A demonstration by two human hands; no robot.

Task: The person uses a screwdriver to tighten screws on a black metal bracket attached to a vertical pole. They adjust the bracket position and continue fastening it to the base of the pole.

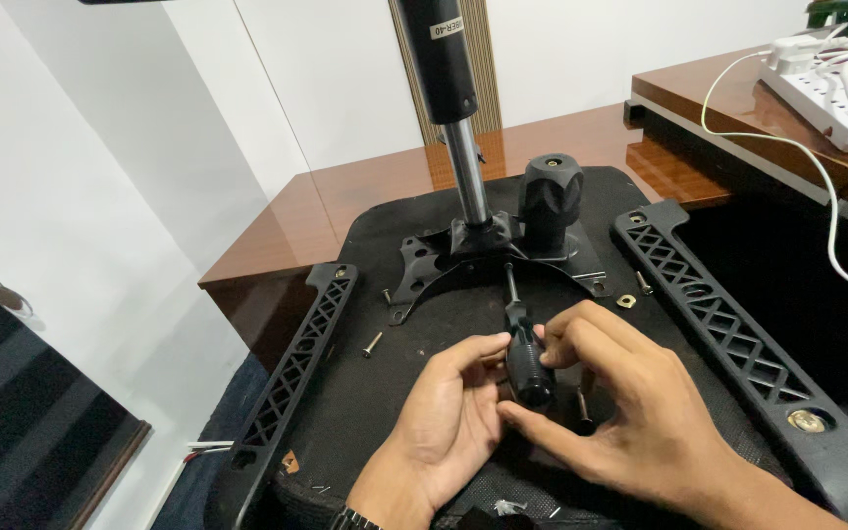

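Upturned chair seat on a brown wooden desk

The glossy brown desk [345, 201] carries an upturned black chair seat [365, 393], which hangs over the desk's front edge. Both grips, the left grip [449, 417] and the right grip [625, 407], hover over the seat's near half. On the seat, beyond the grips, sits a black metal mechanism plate [453, 260]. A loose screw [372, 344] lies left of the left grip, a second small screw [386, 294] beyond it, and a brass-coloured nut [626, 301] with another screw [644, 283] lies beyond the right grip. Far beyond the right grip, on a raised part of the desk, rests a white power strip [817, 93] with white cables [817, 167].
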